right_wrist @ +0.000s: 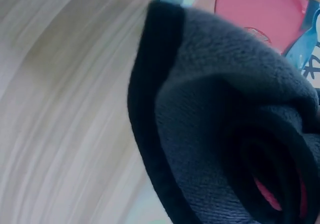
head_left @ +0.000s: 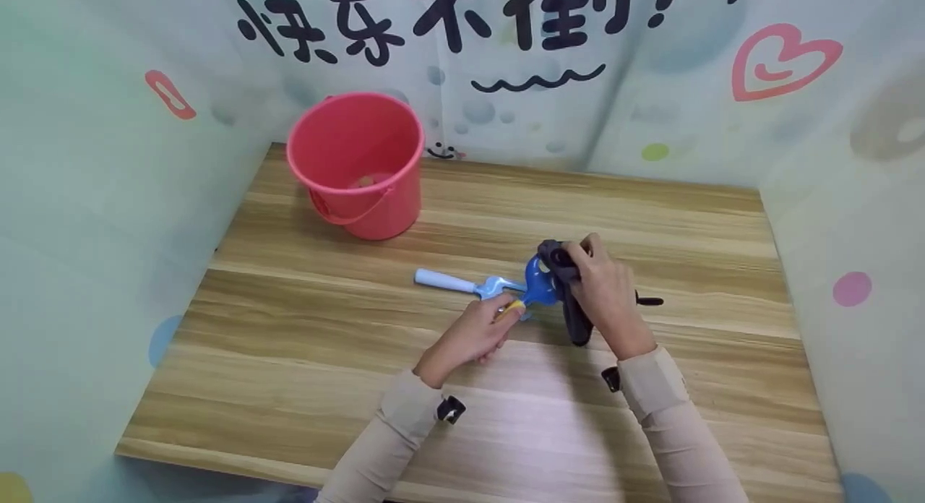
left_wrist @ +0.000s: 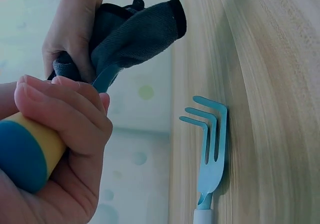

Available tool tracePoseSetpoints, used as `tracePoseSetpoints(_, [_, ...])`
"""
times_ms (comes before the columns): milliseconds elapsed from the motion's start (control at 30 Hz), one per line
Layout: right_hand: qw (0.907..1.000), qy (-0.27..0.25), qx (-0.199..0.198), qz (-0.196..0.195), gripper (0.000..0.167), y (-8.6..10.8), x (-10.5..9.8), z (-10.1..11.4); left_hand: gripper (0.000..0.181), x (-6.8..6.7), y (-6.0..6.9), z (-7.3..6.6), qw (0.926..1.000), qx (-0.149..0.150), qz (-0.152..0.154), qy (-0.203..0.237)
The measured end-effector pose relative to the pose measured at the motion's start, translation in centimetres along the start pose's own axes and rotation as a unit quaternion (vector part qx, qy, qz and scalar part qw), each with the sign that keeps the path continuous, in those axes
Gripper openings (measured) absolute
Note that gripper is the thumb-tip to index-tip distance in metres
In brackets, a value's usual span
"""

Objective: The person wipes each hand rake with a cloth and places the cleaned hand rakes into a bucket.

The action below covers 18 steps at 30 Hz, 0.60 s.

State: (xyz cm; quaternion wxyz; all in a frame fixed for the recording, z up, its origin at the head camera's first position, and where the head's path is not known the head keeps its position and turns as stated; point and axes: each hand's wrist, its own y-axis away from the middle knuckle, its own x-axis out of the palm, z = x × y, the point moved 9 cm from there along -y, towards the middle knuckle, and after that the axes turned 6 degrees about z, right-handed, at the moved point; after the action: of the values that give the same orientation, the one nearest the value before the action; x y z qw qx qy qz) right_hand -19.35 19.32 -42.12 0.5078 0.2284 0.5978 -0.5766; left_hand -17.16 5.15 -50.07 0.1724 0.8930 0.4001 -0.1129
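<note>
My left hand (head_left: 477,328) grips the yellow handle of a small blue trowel (head_left: 538,282); the handle's blue end cap shows in the left wrist view. A dark grey cloth (head_left: 576,321) with black edging is bunched in my right hand (head_left: 605,285), against the trowel's blue head. Folds of the cloth (right_wrist: 210,134) fill much of the right wrist view and hide most of the right fingers. Beneath and left of the trowel, a light-blue hand rake (head_left: 442,280) lies on the table, its bent tines (left_wrist: 206,101) plain in the left wrist view.
A pink bucket (head_left: 403,207) with its handle down stands at the back left of the wooden table (head_left: 289,358); something small lies inside it. Printed curtains (head_left: 506,120) enclose the back and sides. A thin black strip (head_left: 649,301) pokes out right of my right hand.
</note>
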Motion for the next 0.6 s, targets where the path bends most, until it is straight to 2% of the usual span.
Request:
tracePoseSetpoints(267, [0.9988, 0.035, 0.003, -0.033, 0.037, 0.6, 0.5, -0.1, 0.023, 0.4, -0.1, 0.0, 0.9998, -0.018, 0.004, -0.012])
tracePoseSetpoints(467, [0.9977, 0.026, 0.015, -0.060, 0.027, 0.9, 0.3, -0.3, 0.027, 0.4, 0.2, 0.2, 0.9992, -0.034, 0.019, -0.004])
tracePoseSetpoints(533, [0.9962, -0.006, 0.045, -0.074, 0.024, 1.1, -0.1, -1.4, 0.026, 0.2, 0.3, 0.5, 0.9990, -0.040, 0.019, 0.002])
tracePoseSetpoints(600, [0.9873, -0.060, 0.114, -0.092, 0.024, 1.5, -0.5, -3.7, 0.026, -0.2, 0.4, 0.9, 0.9988, -0.045, 0.013, 0.011])
